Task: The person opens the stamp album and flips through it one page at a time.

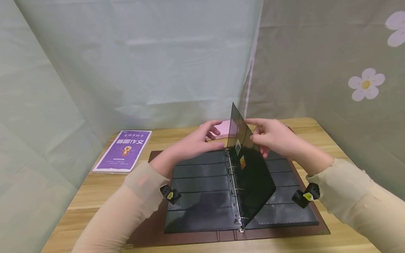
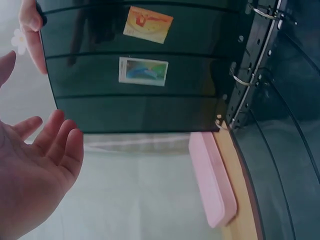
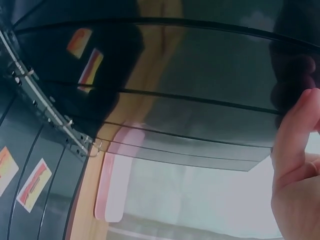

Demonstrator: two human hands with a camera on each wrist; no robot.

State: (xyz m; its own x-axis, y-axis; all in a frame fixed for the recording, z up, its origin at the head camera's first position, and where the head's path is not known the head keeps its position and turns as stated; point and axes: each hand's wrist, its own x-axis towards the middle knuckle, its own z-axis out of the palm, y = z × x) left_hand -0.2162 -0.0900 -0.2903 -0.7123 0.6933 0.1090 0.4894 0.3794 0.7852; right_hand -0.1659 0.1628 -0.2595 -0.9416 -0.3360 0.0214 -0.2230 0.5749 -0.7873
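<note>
A stamp album with a maroon cover [image 1: 186, 239] and black strip-pocket pages lies spread on the table. One black page [image 1: 257, 184] stands raised on the metal rings [image 1: 233, 191]. In the left wrist view an orange stamp [image 2: 148, 24] and a blue-green stamp [image 2: 143, 71] sit in its strips. My right hand [image 1: 276, 137] pinches this page near its free outer edge, thumb and fingers at the border. My left hand [image 1: 197, 140] hovers over the far end of the left page [image 1: 199, 182], fingers relaxed and holding nothing. More stamps [image 3: 34, 185] show in the right wrist view.
A purple booklet [image 1: 123, 151] lies on the wooden table [image 1: 83, 196] to the left. Behind the album is a pink case [image 2: 212, 182], partly hidden by the raised page in the head view. Cloth curtains [image 1: 142, 63] hang close behind the table.
</note>
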